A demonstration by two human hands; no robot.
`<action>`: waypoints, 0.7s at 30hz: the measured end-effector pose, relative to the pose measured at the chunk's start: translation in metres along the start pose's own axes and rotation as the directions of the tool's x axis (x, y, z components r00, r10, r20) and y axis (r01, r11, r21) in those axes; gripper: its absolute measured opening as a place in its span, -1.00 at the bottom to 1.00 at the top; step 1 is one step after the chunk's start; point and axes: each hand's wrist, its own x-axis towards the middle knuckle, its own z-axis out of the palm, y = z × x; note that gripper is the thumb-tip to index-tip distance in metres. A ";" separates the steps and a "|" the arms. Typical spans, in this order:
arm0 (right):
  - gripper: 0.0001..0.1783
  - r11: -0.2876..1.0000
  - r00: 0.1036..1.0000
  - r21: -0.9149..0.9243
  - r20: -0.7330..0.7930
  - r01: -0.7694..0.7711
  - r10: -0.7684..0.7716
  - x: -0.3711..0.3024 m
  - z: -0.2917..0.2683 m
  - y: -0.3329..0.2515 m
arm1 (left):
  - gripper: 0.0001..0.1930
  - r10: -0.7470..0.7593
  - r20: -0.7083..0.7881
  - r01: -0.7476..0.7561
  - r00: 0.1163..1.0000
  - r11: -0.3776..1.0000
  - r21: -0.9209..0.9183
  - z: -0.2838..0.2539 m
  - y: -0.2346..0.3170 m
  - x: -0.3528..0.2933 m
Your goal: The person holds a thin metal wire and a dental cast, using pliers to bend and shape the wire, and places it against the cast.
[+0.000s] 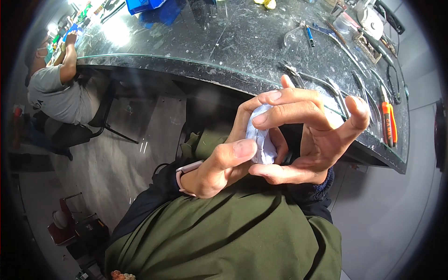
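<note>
Just in front of the table's edge, a small whitish, plaster-like piece (265,149) stands roughly upright between my two hands. My left hand (217,168) grips it from the left and behind, the thumb pressed near its left side. From the right, my right hand (315,140) curls round it: a bent fingertip touches the upper part and the thumb lies at the bottom end. The little finger of that hand sticks out. My fingers cover much of the piece, so its full shape is hidden.
Beyond my hands is a dark, stained tabletop (224,39). Orange-handled pliers (388,116), several metal hand tools and a blue-handled tool (309,36) lie at its right. A blue container (142,5) stands at the far edge. At the left, a person (60,88) sits working. A chair (63,224) stands lower left.
</note>
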 end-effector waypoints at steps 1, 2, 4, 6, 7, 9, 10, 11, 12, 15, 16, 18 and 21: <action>0.36 1.000 1.000 0.001 0.001 0.000 0.000 0.001 -0.001 -0.004 | -0.30 0.001 -0.001 -0.001 1.000 1.000 0.000 0.002 0.002 0.000; 0.35 0.997 0.998 -0.069 0.051 -0.036 0.039 0.002 -0.004 -0.011 | -0.28 -0.041 -0.031 0.041 0.999 0.999 -0.016 0.004 0.005 0.000; 0.35 0.987 0.992 -0.145 0.098 -0.068 0.082 0.000 -0.005 -0.014 | -0.22 -0.077 0.094 0.079 0.993 0.997 -0.009 -0.006 0.009 0.005; 0.31 0.989 0.994 0.146 -0.108 0.016 0.000 -0.006 -0.003 -0.009 | -0.17 -0.208 0.123 0.204 0.970 0.978 0.038 -0.005 0.023 0.007; 0.26 0.996 0.999 0.084 -0.031 -0.038 0.041 -0.008 -0.010 -0.014 | -0.13 -0.264 0.139 0.258 0.954 0.964 0.062 -0.009 0.026 0.007; 0.24 0.987 0.994 0.140 -0.072 -0.076 0.086 -0.018 -0.007 -0.020 | -0.12 -0.410 0.152 0.377 0.899 0.903 0.203 -0.012 0.041 0.006; 0.23 0.977 0.998 0.208 -0.039 -0.041 0.050 -0.022 -0.007 -0.019 | -0.13 -0.472 0.113 0.424 0.875 0.856 0.295 -0.010 0.048 0.006; 0.24 0.960 1.000 0.279 -0.008 -0.008 0.011 -0.024 -0.008 -0.019 | -0.20 -0.356 0.283 0.277 0.890 0.918 0.284 -0.019 0.042 0.005; 0.23 0.980 0.980 0.200 0.200 -0.025 -0.016 -0.020 -0.020 -0.019 | -0.20 -0.350 0.286 0.273 0.892 0.921 0.277 -0.018 0.049 0.009; -0.36 0.883 0.987 0.444 -0.034 0.155 -0.156 -0.033 -0.004 -0.005 | -0.13 -0.561 0.249 0.336 0.789 0.734 0.590 -0.015 0.069 0.019; -0.35 0.883 0.987 0.441 -0.065 0.160 -0.147 -0.036 -0.001 -0.002 | -0.13 -0.557 0.250 0.335 0.792 0.739 0.585 -0.017 0.069 0.020; -0.32 0.909 0.988 0.391 -0.103 0.144 -0.112 -0.036 0.001 -0.006 | -0.15 -0.501 0.313 0.181 0.807 0.715 0.676 -0.017 0.069 0.020; -0.29 0.930 0.985 0.344 -0.149 0.129 -0.081 -0.034 0.004 -0.011 | -0.17 -0.541 0.310 0.161 0.782 0.655 0.738 -0.011 0.079 0.024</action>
